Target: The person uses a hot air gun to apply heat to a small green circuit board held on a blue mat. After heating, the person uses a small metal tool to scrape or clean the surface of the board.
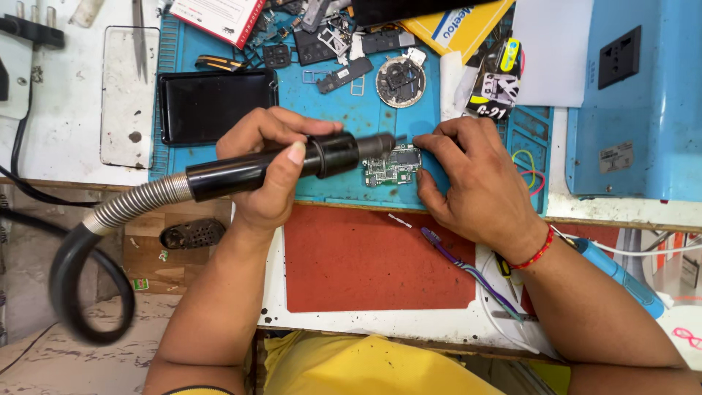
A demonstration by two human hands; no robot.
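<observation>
Circuit board (pixel 391 167) half hidden (by nozzle)

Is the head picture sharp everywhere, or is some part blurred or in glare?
Head view: even, soft light, no strong glare; the left hand with the black hot-air nozzle and the circuit board are sharp; the looping black hose at lower left is blurred; the right hand casts only faint shadow.

On the blue mat (pixel 344 102), a black phone (pixel 216 104) lies left, a round metal part (pixel 401 82) above, a purple toothbrush (pixel 468 272) below its edge.
</observation>
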